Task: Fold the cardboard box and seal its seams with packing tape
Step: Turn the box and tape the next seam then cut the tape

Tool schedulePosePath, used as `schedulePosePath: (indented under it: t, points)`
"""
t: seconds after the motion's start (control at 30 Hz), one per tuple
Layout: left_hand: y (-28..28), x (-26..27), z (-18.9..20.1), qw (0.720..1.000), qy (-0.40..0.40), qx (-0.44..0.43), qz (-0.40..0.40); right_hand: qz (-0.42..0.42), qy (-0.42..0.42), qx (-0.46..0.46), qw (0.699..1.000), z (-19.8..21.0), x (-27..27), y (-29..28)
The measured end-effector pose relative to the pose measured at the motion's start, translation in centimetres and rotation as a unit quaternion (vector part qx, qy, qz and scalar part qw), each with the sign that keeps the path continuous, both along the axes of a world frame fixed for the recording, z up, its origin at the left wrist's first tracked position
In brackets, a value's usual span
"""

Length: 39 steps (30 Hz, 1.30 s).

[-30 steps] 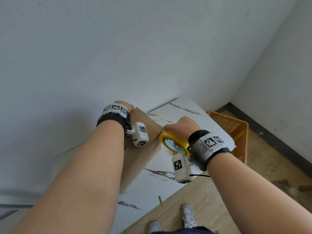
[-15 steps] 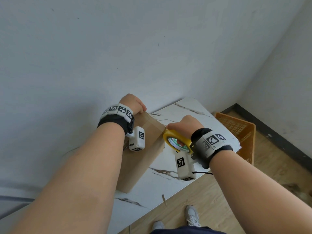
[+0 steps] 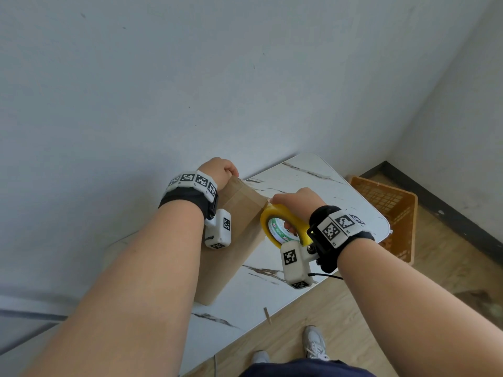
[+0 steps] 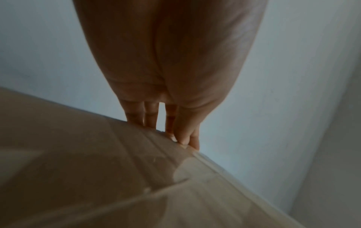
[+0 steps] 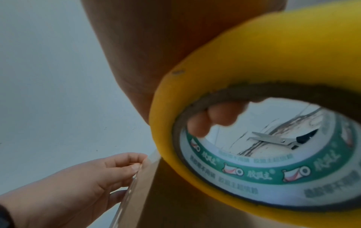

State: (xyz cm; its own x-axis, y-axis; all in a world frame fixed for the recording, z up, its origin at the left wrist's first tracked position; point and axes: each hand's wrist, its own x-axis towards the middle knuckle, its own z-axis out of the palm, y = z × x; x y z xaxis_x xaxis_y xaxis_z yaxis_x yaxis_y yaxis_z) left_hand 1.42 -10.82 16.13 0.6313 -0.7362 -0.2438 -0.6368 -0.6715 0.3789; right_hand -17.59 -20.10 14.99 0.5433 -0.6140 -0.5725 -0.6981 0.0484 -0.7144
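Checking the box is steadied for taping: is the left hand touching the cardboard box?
Touching. The left wrist view shows the left hand with fingertips on the far top edge of the cardboard box.

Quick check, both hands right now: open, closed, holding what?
Left hand: fingers curled over the cardboard box top edge, gripping it.
Right hand: gripping the tape roll, fingers through its core.

A plain brown cardboard box [image 3: 236, 240] sits on a white table [image 3: 307, 180] veined with dark grey marble streaks. The tape roll [image 3: 283, 227] in the right hand [image 3: 296, 200] is yellow, with a green and white printed core label showing small red and white figures. Beyond that hand, an orange lattice crate [image 3: 386, 208] stands on the light wood-grain floor [image 3: 449, 268]. Silver scissors [image 5: 281, 140] have black handles. Both wristbands [image 3: 337, 227] are black, with black-and-white square markers.
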Motion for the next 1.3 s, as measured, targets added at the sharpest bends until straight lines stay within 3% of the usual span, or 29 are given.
schedulePosePath:
  t: [0.17, 0.27, 0.43, 0.57, 0.73, 0.83, 0.93, 1.3]
  points:
    - [-0.3, -0.7, 0.1, 0.999, -0.040, 0.018, 0.015, -0.005, -0.001, 0.000, 1.000, 0.0, -0.1, 0.0]
    - [-0.1, -0.7, 0.1, 0.994, -0.094, -0.032, 0.051, -0.006, 0.001, -0.001, 1.000, 0.0, -0.2, -0.1]
    - [0.1, -0.6, -0.1, 0.999, -0.026, -0.001, 0.021, -0.003, -0.001, -0.008, 1.000, 0.1, -0.3, 0.2]
    - [0.4, -1.0, -0.6, 0.999, -0.017, 0.038, 0.006, 0.013, 0.014, -0.016, 1.000, 0.8, -0.4, 0.5]
    - [0.1, -2.0, 0.8, 0.997, 0.006, -0.075, 0.006, 0.050, 0.021, -0.048, 0.997, 1.1, -0.5, 0.6]
    - [0.1, -3.3, 1.1, 0.996, 0.076, -0.029, -0.043, 0.012, 0.027, -0.033, 0.999, 1.1, -0.4, 0.6]
    - [0.1, -3.3, 0.6, 0.995, 0.092, -0.007, -0.044, 0.004, 0.041, -0.026, 0.999, 1.2, -0.2, 0.7]
    - [-0.5, -3.2, -0.5, 0.995, 0.034, 0.072, -0.063, -0.007, 0.025, -0.036, 0.999, -0.2, -0.5, 0.9]
